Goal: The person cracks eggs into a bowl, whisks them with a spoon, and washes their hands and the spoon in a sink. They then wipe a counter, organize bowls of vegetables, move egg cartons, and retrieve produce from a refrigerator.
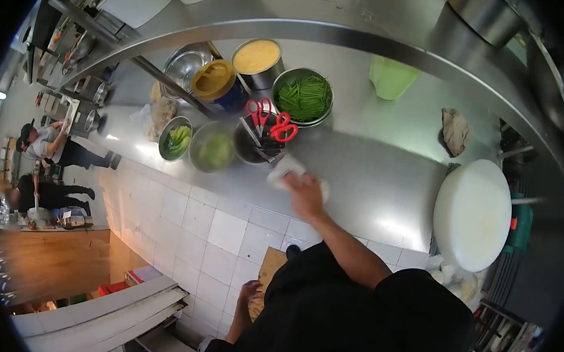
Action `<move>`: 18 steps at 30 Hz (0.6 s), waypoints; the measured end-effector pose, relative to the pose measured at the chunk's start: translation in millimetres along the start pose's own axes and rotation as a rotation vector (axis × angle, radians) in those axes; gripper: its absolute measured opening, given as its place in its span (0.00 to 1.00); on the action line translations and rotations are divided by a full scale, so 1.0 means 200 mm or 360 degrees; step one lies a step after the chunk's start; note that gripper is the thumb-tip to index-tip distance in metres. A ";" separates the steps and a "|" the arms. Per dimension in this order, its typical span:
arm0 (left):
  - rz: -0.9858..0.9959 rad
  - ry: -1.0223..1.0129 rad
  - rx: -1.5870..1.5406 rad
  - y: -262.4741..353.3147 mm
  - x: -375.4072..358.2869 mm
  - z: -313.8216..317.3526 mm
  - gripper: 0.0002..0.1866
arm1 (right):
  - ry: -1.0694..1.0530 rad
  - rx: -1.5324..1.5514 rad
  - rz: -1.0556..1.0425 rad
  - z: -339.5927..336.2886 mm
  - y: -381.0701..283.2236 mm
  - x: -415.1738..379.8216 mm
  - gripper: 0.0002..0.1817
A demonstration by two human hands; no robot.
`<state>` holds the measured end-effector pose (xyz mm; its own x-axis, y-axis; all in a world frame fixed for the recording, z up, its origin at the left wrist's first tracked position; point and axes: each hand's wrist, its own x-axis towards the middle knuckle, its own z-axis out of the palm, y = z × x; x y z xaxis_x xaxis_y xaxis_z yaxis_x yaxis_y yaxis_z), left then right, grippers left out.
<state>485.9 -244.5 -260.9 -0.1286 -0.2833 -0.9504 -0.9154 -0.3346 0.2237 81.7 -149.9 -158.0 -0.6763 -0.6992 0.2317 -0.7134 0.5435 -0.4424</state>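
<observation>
My right hand (305,195) presses a white cloth (289,170) onto the steel counter (378,182), fingers closed over it. Just beyond the cloth, a dark container (250,149) holds red-handled scissors (283,128) and other metal tools. Beside it is a bowl (211,147) with blurred green contents. Low on the left, my left hand (249,291) has its fingers curled at the edge of a tan board (271,275), which my dark clothing partly covers.
Cut green vegetables (303,98) fill a pot near a container of yellow food (256,56). A gold-lidded tub (213,80) stands left of them. At right are a crumpled cloth (455,132) and a thick white round board (473,215). A steel rail (316,33) crosses above. Two people work far left.
</observation>
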 end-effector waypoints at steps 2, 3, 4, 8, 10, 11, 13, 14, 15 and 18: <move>0.0164 -0.0183 0.0192 0.06 0.04 -0.01 0.17 | -0.0106 0.0018 -0.0182 0.00 -0.06 -0.10 0.23; 0.0267 -0.0234 0.0183 0.11 0.05 -0.03 0.18 | -0.0186 0.0192 -0.0421 -0.03 0.03 -0.19 0.22; 0.0362 -0.0260 0.0135 0.15 0.03 -0.07 0.20 | -0.0268 0.0361 -0.0666 -0.07 0.14 -0.29 0.21; 0.0750 -0.0052 -0.0281 0.22 -0.01 -0.29 0.20 | 0.0542 -0.0332 0.0489 -0.43 0.66 -0.66 0.18; 0.0832 0.0007 -0.0393 0.17 0.04 -0.41 0.20 | 0.0738 -0.0877 0.1313 -0.53 0.60 -0.76 0.25; 0.0828 0.0084 -0.0191 0.13 0.10 -0.48 0.19 | 0.0664 -0.0978 0.1528 -0.55 0.60 -0.74 0.27; 0.0883 0.0192 0.0174 0.06 0.20 -0.60 0.18 | 0.0581 -0.1078 0.1733 -0.57 0.60 -0.64 0.29; 0.0883 0.0190 0.0165 0.04 0.19 -0.62 0.18 | 0.0371 -0.1042 0.1875 -0.61 0.62 -0.54 0.30; 0.0874 0.0159 0.0232 0.07 0.18 -0.63 0.18 | 0.0390 -0.1107 0.1746 -0.62 0.64 -0.43 0.30; 0.1089 0.0107 0.0350 0.18 0.25 -0.65 0.18 | 0.0586 -0.0951 0.1301 -0.71 0.47 0.03 0.34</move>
<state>496.5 -387.1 -272.6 -0.6833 -0.4220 -0.5958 -0.6946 0.1242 0.7086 -15.9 -37.0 -75.3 -0.9311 0.1075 0.3487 0.0733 0.9913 -0.1097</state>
